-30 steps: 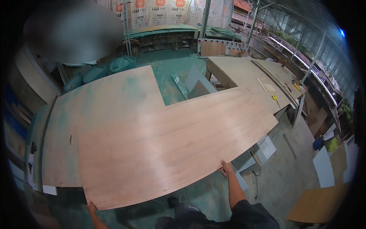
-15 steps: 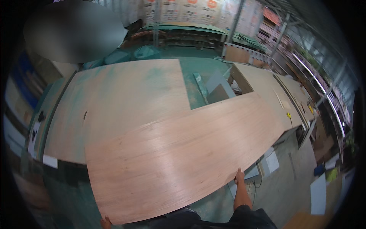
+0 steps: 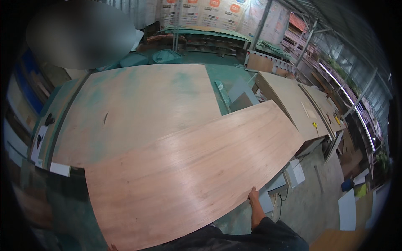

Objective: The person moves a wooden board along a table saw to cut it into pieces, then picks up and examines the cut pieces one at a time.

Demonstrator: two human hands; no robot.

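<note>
Plywood [image 3: 192, 171] is lying across the near part of the stained board [image 3: 142, 100], which is apparently bearing its far side while the near edge is jutting out over the floor [image 3: 310, 180]. Right hand [image 3: 253, 195] is holding that edge in a closed grip, probably steadying the overhang; left hand [image 3: 112, 247] is meeting the near-left corner, its grip too cropped to tell.

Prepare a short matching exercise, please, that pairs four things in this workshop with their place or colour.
1. Right hand
2. Large sheet at left
3. Left hand
4. Yellow tape measure

A. At a corner of the reddish panel, lower left in view
B. On the light-brown tabletop at right
C. Bears green patches
D. Gripping that panel's near edge, right of centre

Pairs: 1-D; 2-C; 3-A; 4-B
</note>
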